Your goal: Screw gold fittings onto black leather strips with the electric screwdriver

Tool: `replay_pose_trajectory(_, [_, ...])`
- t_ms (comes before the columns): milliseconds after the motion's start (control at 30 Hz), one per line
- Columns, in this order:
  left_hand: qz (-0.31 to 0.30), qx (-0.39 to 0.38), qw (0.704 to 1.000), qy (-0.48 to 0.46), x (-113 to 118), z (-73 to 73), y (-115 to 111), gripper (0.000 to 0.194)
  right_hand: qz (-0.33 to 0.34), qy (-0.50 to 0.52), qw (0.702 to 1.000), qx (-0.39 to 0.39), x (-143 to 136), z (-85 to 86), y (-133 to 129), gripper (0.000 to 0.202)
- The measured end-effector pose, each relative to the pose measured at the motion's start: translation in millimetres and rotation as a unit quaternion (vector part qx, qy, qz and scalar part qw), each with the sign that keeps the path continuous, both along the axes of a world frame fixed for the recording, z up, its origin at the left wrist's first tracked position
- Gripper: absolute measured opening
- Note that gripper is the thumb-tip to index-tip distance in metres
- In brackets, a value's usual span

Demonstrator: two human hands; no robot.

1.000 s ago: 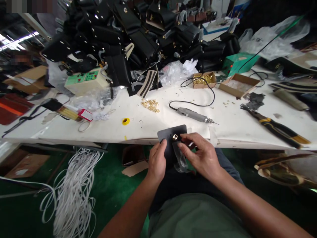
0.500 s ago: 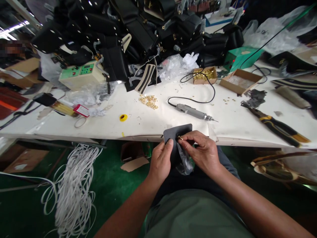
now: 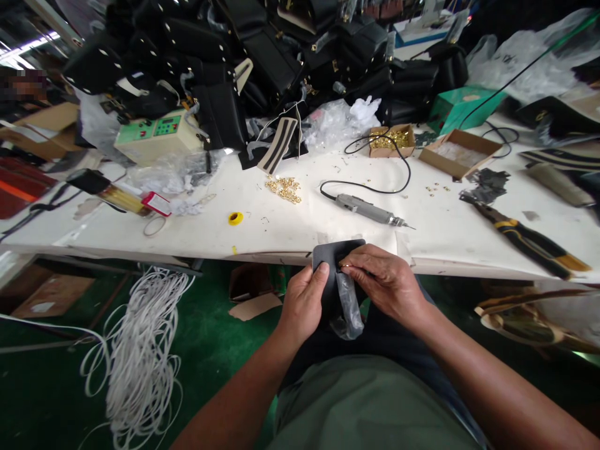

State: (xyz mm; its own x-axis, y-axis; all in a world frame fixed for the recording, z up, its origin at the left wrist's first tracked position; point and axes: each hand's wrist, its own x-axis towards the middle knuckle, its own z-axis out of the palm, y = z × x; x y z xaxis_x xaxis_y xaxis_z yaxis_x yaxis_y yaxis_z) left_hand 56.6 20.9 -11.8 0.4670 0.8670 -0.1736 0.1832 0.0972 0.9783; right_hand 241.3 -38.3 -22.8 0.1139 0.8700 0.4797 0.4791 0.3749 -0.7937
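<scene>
My left hand (image 3: pixel 304 299) is closed on a dark grey panel with rounded corners (image 3: pixel 325 252), its thumb flat on the near face. At the panel's right side, my right hand (image 3: pixel 387 278) pinches a small gold metal fitting (image 3: pixel 344 266) against it. A strip of clear plastic wrap (image 3: pixel 349 306) hangs below the fitting, between the hands. Both hands are just off the table's front edge, above my lap. On the table beyond them lies a grey electric screwdriver (image 3: pixel 368 209), its bit pointing right. Several gold fittings (image 3: pixel 284 189) are piled to its left.
Pliers with black and yellow handles (image 3: pixel 529 240) lie at the right. Cardboard boxes hold gold parts (image 3: pixel 392 141) and clear plastic (image 3: pixel 459 153). A yellow tape roll (image 3: pixel 235 218) is at left. Black bags (image 3: pixel 262 62) are heaped behind; white cord (image 3: pixel 140 356) covers the floor at left.
My right fingers have closed in over the gold fitting, now mostly covering it. The plastic strip hangs straighter and lower. The panel has tilted slightly; the view has shifted a little.
</scene>
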Motion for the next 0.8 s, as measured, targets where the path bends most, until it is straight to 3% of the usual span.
replay_pose_trajectory(233, [-0.022, -0.005, 1.0, 0.011, -3.2, 0.8, 2.8, 0.041, 0.083, -0.035, 0.996, -0.012, 15.9, 4.0, 6.2, 0.014])
replay_pose_trajectory(600, [-0.025, -0.021, 0.999, -0.036, 3.7, 5.7, -0.5, 0.039, 0.011, 0.035, 0.999, -0.006, 11.4, 3.7, -0.6, 0.007])
replay_pose_trajectory(800, [0.009, 0.016, 0.999, -0.031, 4.4, 24.7, -11.2, 0.038, -0.021, -0.063, 0.992, 0.11, 8.9, 11.6, -13.5, 0.02])
